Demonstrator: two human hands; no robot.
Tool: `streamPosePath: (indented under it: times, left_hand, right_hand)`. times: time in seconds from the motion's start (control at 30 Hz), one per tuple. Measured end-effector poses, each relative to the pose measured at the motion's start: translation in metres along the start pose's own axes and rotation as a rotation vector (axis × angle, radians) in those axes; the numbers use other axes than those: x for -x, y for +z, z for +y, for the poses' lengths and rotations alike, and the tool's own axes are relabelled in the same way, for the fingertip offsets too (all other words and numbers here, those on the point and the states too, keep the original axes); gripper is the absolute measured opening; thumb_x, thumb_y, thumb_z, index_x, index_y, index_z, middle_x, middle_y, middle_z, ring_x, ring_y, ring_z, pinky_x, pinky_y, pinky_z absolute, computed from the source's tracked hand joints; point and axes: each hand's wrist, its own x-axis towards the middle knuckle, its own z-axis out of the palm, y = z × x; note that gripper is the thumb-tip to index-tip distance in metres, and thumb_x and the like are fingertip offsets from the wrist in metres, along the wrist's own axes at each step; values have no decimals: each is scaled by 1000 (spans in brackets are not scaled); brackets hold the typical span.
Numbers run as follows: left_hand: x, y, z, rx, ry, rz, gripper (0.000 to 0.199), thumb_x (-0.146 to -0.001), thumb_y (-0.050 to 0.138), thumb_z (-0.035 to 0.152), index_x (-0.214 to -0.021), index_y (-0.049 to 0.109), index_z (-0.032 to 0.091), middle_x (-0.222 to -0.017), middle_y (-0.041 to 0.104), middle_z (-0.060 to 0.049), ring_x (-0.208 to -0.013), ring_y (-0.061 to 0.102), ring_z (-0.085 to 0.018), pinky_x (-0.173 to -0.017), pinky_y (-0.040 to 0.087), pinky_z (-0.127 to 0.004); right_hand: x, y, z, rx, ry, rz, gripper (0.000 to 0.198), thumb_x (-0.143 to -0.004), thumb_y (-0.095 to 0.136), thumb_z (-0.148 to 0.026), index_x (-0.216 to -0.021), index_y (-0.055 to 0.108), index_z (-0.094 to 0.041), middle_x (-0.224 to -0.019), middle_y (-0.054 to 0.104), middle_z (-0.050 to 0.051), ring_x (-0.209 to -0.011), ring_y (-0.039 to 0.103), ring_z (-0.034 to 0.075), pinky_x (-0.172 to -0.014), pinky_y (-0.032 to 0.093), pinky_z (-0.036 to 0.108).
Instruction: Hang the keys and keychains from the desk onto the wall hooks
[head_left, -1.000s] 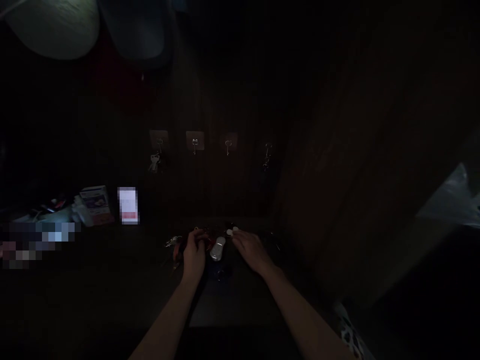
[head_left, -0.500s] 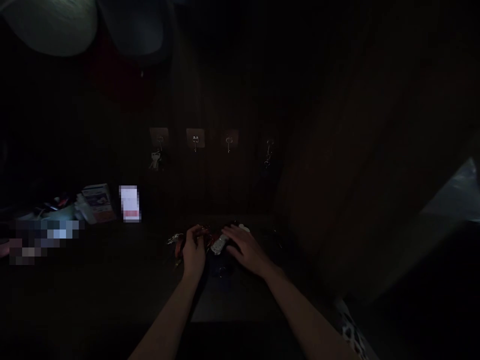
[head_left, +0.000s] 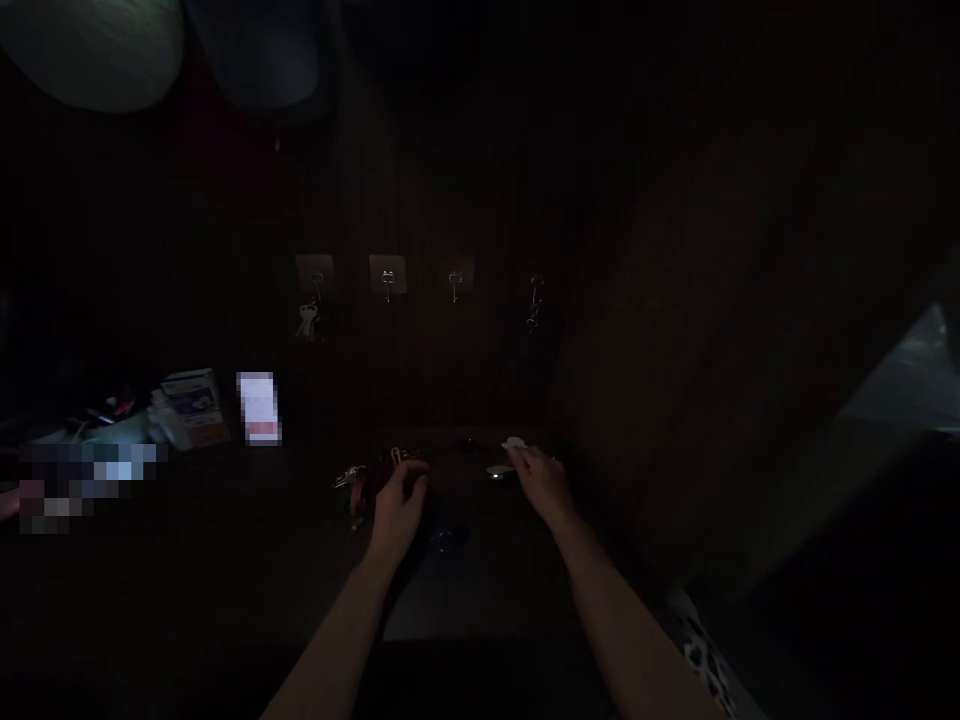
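Observation:
Low on the dark surface, my left hand [head_left: 401, 500] rests beside a red strap [head_left: 360, 495] and a yellowish metal piece [head_left: 397, 455]. Its thumb and fingers are apart, with nothing visible between them. Loose keys [head_left: 349, 477] lie left of the strap. My right hand [head_left: 544, 485] is farther right, fingers bent and close together, at a white flat object [head_left: 514, 443] and a shiny dark-and-silver object [head_left: 497, 473]. Dim light hides what its fingertips grip. Between my wrists is a dark blue item with a ring [head_left: 444, 542].
Four-part row aside, wall hooks [head_left: 388, 275] hang behind; keys [head_left: 307, 320] dangle from the leftmost and a metal clip [head_left: 533, 318] from the rightmost. A small box [head_left: 195, 405] and a blurred bright rectangle [head_left: 259, 408] stand left. Caps [head_left: 97, 60] hang above.
My right hand has moved right, away from my left. The pale long object that was between my hands is gone from there. My left hand has shifted slightly right.

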Motion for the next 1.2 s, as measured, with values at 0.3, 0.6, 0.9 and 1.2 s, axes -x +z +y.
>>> streamPosePath:
  times: [0.3, 0.6, 0.9, 1.2]
  left_hand:
    - [5, -6, 7, -247, 164, -184, 37, -85, 36, 40, -59, 53, 19, -65, 59, -2, -68, 56, -17, -68, 41, -27]
    - [-4, -11, -3, -173, -119, 90, 35, -84, 32, 41, -71, 57, 20, -75, 65, -4, -75, 59, -19, -71, 42, -29]
    - [-5, -12, -2, -164, -145, 90, 30, -84, 35, 38, -77, 59, 21, -80, 67, -4, -81, 61, -20, -77, 43, -31]
    - [-3, -9, -11, -130, -97, 86, 23, -83, 39, 27, -96, 58, 21, -92, 68, -4, -91, 62, -19, -84, 45, -32]
  right_hand:
    - [4, -4, -5, -36, -83, 236, 31, -91, 35, -28, -79, 62, -19, -85, 63, 7, -87, 56, 19, -80, 38, 33]
    - [29, 15, -63, -324, -665, -360, 17, -76, 65, -36, -89, 66, -25, -92, 65, 0, -92, 54, 15, -82, 38, 28]
    - [10, 4, -26, -55, -280, -10, 11, -83, 50, -20, -79, 60, -22, -83, 64, 2, -85, 54, 18, -78, 33, 32]
    - [9, -4, -16, 173, -12, 97, 10, -77, 48, -18, -71, 55, -21, -85, 59, 6, -91, 49, 24, -77, 33, 37]
